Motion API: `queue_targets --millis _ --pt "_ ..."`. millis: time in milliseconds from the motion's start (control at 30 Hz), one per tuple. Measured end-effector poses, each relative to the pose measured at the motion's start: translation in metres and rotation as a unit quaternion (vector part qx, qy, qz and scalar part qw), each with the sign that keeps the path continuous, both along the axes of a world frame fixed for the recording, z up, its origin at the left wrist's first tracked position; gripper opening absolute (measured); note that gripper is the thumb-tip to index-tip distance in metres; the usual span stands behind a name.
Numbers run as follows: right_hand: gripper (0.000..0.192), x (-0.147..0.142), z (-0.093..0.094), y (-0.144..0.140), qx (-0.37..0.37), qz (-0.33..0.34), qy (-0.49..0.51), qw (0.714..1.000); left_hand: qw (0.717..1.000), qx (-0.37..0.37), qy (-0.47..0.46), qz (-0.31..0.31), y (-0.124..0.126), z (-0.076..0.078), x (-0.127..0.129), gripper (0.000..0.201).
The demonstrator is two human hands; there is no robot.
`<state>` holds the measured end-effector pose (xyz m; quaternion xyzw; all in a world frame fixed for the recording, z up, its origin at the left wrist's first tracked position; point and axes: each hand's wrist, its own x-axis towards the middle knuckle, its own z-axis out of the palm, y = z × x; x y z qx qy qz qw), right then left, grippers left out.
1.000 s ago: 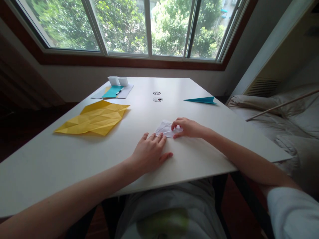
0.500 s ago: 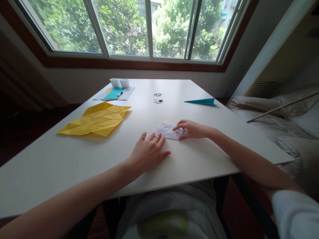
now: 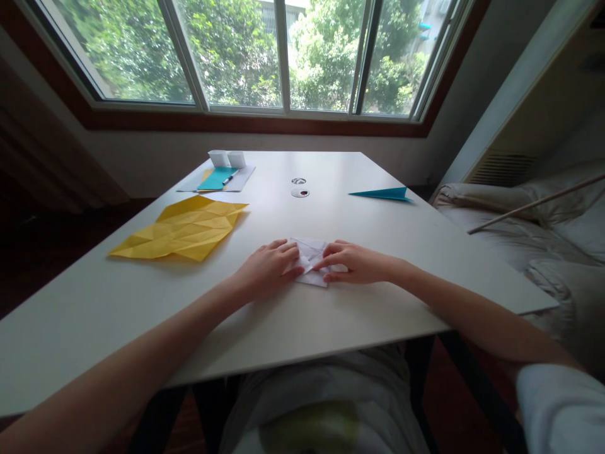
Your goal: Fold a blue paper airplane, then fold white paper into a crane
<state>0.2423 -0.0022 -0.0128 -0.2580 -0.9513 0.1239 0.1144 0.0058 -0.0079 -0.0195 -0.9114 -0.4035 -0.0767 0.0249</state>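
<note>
Small folded white paper piece (image 3: 311, 260) lying flat near the front middle of the white rectangular surface (image 3: 359, 302), pinned from both sides. At its 9 o'clock, left hand (image 3: 265, 272) palm down, fingers (image 3: 287, 252) loosely curled and pressing the paper's left edge, nothing gripped between them. At its 3 o'clock, right hand (image 3: 357, 262) also palm down, fingers (image 3: 326, 260) bent, tips resting on the paper's right part; whether any pinch a flap, cannot tell. Further out at 10 o'clock, large creased yellow paper sheet (image 3: 182, 230), well apart. At 1 o'clock, teal folded paper dart (image 3: 382, 193) near the right edge. At 12 o'clock, two small round discs (image 3: 299, 187). At 11 o'clock toward the far edge, teal sheet with a pen (image 3: 217, 178) on pale paper, beside two small white paper boxes (image 3: 227, 157). Beyond, wide window (image 3: 283, 57) with green trees.
</note>
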Motion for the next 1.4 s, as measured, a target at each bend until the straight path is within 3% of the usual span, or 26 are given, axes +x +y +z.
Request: queue_targets --millis 200,467,667,867,1067,1400 --pt "0.044 0.004 -0.002 0.01 0.078 -0.249 -0.008 0.965 1.0 0.005 -0.004 0.02 -0.007 -0.003 0.006 0.032" --pt "0.043 0.001 -0.008 0.01 0.077 -0.331 -0.044 0.94 1.0 0.0 0.003 0.014 -0.025 -0.013 0.018 0.047" --pt "0.041 0.005 -0.008 0.015 0.054 -0.338 -0.049 0.938 0.999 0.005 0.03 0.011 -0.039 -0.01 0.022 0.053" --pt "0.038 0.009 -0.009 0.023 -0.041 -0.304 0.001 0.952 0.999 0.012 0.035 0.015 -0.041 -0.01 0.022 0.052" --pt "0.039 0.009 -0.012 0.027 -0.149 -0.319 0.062 0.934 1.0 0.0 0.016 0.001 -0.038 -0.012 0.021 0.052" --pt "0.035 0.008 -0.008 0.025 -0.114 -0.33 0.041 0.936 0.999 -0.021 0.0 -0.045 -0.032 -0.01 0.018 0.051"
